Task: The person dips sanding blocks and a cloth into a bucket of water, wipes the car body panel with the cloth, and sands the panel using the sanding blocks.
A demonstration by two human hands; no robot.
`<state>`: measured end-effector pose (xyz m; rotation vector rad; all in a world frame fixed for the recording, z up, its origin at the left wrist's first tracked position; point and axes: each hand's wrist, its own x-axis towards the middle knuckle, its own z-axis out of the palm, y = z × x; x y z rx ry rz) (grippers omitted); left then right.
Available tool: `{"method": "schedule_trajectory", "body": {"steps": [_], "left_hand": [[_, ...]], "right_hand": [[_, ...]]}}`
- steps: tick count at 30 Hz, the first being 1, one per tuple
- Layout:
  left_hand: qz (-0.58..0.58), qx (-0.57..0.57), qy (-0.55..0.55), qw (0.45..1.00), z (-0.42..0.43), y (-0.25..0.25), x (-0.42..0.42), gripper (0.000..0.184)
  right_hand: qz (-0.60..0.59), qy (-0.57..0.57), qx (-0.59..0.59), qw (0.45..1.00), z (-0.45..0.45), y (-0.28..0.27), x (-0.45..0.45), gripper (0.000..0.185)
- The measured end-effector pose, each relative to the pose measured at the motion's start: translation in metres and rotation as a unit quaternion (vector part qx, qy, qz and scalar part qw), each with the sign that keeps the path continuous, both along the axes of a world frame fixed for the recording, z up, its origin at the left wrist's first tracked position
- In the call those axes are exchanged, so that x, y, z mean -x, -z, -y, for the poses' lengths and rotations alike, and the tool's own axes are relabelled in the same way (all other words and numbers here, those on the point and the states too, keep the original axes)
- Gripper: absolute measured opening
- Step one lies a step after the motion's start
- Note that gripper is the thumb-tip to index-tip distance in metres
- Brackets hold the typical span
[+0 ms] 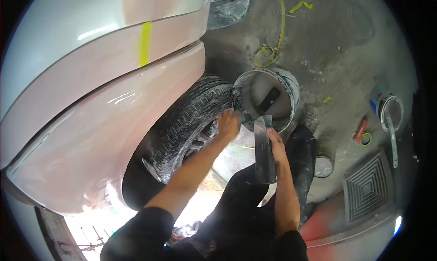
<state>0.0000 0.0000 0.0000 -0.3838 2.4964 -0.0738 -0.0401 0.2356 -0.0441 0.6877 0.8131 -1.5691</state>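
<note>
Standing on a dusty grey floor (339, 49) beside a car's pinkish panel (109, 97) and tire (189, 113), a bucket (293, 90) holds cloudy water (257, 85). Nearer, a long grey board (263, 151) lies right of the blurred left hand (229, 125), whose grasp is unclear; the right hand (278, 147) grips its right edge.

a bright yellow tape strip (144, 44) crosses the pale pink curved car panel (104, 63); the black rubber tyre (186, 113) shows whitish smears.

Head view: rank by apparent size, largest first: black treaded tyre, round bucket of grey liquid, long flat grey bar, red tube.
1. Black tyre
2. Round bucket
3. Grey bar
4. Red tube
</note>
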Motion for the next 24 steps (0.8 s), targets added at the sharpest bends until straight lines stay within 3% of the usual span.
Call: {"method": "schedule_trajectory", "body": {"steps": [2,5,8,11,15,17,18,19,20,22,24], "left_hand": [[0.009,-0.041,-0.136,0.990,-0.052,0.011,-0.056,0.034],[-0.013,-0.114,-0.268,0.956,-0.076,-0.007,-0.091,0.030],[-0.061,-0.213,-0.324,0.920,-0.106,-0.027,-0.115,0.028],[-0.034,-0.323,-0.313,0.892,-0.106,-0.035,-0.127,0.029],[-0.161,-0.345,-0.310,0.871,-0.098,-0.043,-0.114,0.035],[-0.164,-0.330,-0.330,0.869,-0.091,-0.026,-0.109,0.038],[-0.160,-0.290,-0.321,0.887,-0.090,-0.012,-0.104,0.041],[-0.236,-0.290,-0.291,0.881,-0.090,0.005,-0.101,0.044],[-0.213,-0.289,-0.294,0.886,-0.088,0.009,-0.092,0.045],[-0.237,-0.277,-0.296,0.883,-0.086,0.018,-0.053,0.046],[-0.230,-0.254,-0.285,0.895,-0.087,0.065,-0.037,0.048]], "right_hand": [[-0.078,0.005,-0.109,0.991,-0.017,-0.001,0.000,0.066],[0.035,0.036,-0.037,0.998,-0.002,-0.038,0.025,0.066],[0.005,0.046,-0.049,0.998,-0.009,-0.072,0.033,0.067],[-0.035,0.010,-0.042,0.998,-0.019,-0.112,0.040,0.068],[-0.125,-0.004,-0.046,0.991,-0.007,-0.132,0.083,0.069],[-0.206,-0.006,-0.078,0.976,0.023,-0.122,0.096,0.069],[-0.152,0.063,-0.057,0.985,0.028,-0.055,0.080,0.067],[-0.159,0.065,-0.070,0.983,0.034,-0.045,0.083,0.066],[-0.157,0.065,-0.097,0.981,0.040,-0.048,0.083,0.065],[-0.134,-0.018,-0.112,0.985,0.045,-0.064,0.110,0.071],[-0.113,-0.072,-0.091,0.987,0.033,-0.017,0.129,0.076]]}}
